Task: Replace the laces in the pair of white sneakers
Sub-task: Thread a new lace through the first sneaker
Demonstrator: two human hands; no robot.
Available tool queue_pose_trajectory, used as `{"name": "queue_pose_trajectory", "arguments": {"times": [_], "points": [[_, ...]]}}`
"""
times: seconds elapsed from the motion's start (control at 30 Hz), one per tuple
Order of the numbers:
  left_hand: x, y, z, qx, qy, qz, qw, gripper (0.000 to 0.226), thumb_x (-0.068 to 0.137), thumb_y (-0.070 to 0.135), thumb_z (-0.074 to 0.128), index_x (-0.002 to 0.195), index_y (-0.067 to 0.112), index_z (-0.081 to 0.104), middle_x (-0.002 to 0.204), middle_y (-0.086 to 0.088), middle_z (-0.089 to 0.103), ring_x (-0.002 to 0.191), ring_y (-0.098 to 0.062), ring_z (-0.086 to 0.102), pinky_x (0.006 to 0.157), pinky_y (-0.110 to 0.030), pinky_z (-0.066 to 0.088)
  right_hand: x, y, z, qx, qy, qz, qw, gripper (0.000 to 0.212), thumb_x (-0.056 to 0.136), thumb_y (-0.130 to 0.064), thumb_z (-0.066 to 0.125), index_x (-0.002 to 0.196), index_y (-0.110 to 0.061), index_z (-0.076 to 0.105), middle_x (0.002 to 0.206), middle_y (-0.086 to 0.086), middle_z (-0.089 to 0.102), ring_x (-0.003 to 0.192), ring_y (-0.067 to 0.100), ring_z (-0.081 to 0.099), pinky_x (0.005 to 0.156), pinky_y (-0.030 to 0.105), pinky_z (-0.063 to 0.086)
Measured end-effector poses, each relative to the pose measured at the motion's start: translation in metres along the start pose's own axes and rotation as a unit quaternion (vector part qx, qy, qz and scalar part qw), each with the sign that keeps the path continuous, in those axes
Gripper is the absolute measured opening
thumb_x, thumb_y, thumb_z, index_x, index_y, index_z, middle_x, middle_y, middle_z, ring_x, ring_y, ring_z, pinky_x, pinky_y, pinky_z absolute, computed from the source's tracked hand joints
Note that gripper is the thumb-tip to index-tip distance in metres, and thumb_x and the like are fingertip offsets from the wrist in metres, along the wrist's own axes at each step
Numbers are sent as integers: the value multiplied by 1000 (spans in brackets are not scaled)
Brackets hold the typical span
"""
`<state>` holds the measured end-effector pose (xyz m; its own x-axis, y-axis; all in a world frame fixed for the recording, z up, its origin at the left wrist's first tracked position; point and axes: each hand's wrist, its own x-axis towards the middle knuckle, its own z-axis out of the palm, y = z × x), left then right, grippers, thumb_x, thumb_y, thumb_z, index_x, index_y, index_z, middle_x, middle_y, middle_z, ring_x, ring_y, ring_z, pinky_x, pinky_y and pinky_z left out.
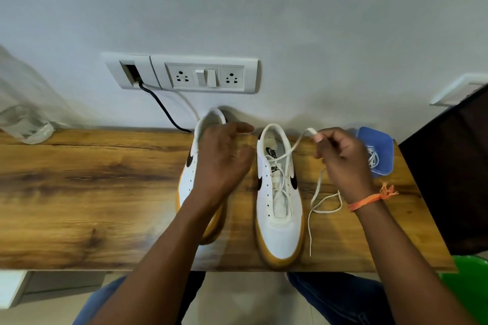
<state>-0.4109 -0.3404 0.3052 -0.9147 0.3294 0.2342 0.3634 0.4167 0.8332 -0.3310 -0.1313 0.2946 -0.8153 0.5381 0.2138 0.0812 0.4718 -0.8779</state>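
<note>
Two white sneakers with tan soles and black logos stand side by side on a wooden table (92,192), toes toward me. My left hand (224,163) hovers over the left sneaker (191,179), fingers relaxed and spread, hiding most of it. The right sneaker (280,208) has its white lace (320,202) loosened through the upper eyelets. My right hand (340,158) pinches one lace end up and to the right of that shoe. The lace's other part loops on the table beside the shoe.
A blue lidded container (380,152) holding more white laces sits at the table's far right. A wall socket panel (206,76) with a black cable (163,108) is behind the shoes. A clear plastic bag (23,119) lies far left; a green object (464,290) is low right.
</note>
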Motion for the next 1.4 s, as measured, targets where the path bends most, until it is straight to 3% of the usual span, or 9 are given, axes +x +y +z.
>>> {"name": "queue_pose_trajectory", "arguments": {"times": [0.1, 0.23, 0.37, 0.47, 0.67, 0.83, 1.0, 1.2, 1.4], "points": [[-6, 3, 13, -10, -91, 50, 995, 43, 90, 25, 70, 132, 28, 61, 115, 21, 60, 113, -2, 51, 94, -16, 39, -10, -12, 16, 24, -133, -43, 990, 13, 96, -13, 59, 89, -15, 69, 69, -9, 63, 64, 10, 61, 63, 29, 49], [-6, 1, 17, -118, -149, 27, 981, 28, 89, 22, 73, 118, 20, 73, 99, 10, 74, 93, -2, 66, 77, -24, 55, -14, -17, 21, 4, -202, -83, 976, 14, 94, -17, 58, 86, -17, 69, 73, -12, 61, 64, 11, 60, 60, 30, 49], [0, -6, 11, -107, -178, -22, 978, 9, 84, 21, 77, 93, 20, 79, 76, 7, 72, 62, 0, 57, 60, -25, 45, -7, -8, 13, -65, -130, -100, 984, 15, 93, -19, 57, 87, -12, 70, 82, -3, 61, 78, 7, 57, 69, 22, 42], [4, -10, 1, -127, -198, -69, 970, 8, 84, 24, 76, 76, 24, 76, 79, 2, 75, 77, -13, 69, 72, -34, 54, 3, 1, 0, -99, -27, -59, 993, 15, 95, -15, 57, 88, -8, 69, 84, 0, 61, 80, 12, 56, 69, 25, 39], [10, -12, -22, -124, -264, -118, 949, 10, 87, 17, 74, 80, 9, 76, 64, 7, 68, 53, 4, 54, 52, -7, 39, 12, 26, -33, -207, 104, 95, 968, 20, 95, -11, 57, 86, -1, 71, 82, 14, 68, 76, 24, 57, 67, 26, 32], [8, -11, -17, -83, -252, -102, 959, 13, 89, 22, 71, 77, 26, 74, 74, 2, 71, 70, -19, 61, 65, -21, 46, 8, 26, -18, -279, -31, 68, 957, 28, 85, -5, 63, 112, -8, 69, 111, 13, 64, 100, 26, 58, 80, 26, 39], [7, 1, -12, -152, -203, -48, 966, 16, 92, 21, 68, 77, 27, 72, 71, 9, 66, 67, -11, 52, 63, -19, 41, -15, -17, 22, -25, -222, -84, 971, 52, 88, -25, 66, 138, -23, 54, 141, -9, 50, 135, 1, 40, 109, 15, 32], [8, 8, -18, -199, -156, -21, 967, 17, 90, 15, 70, 76, 24, 73, 62, 12, 60, 58, -6, 47, 55, -20, 38, -22, -36, 33, 88, -168, -44, 981, 18, 96, -14, 60, 87, -9, 74, 84, 1, 74, 77, 6, 67, 73, 19, 50], [12, -1, -26, -110, -113, -21, 987, 7, 88, 24, 73, 83, 24, 78, 60, 6, 62, 55, -10, 51, 55, -26, 42, -12, -26, 22, 82, -54, -19, 995, 15, 95, -16, 62, 87, -12, 74, 68, 3, 68, 68, 19, 63, 69, 27, 51]]}}
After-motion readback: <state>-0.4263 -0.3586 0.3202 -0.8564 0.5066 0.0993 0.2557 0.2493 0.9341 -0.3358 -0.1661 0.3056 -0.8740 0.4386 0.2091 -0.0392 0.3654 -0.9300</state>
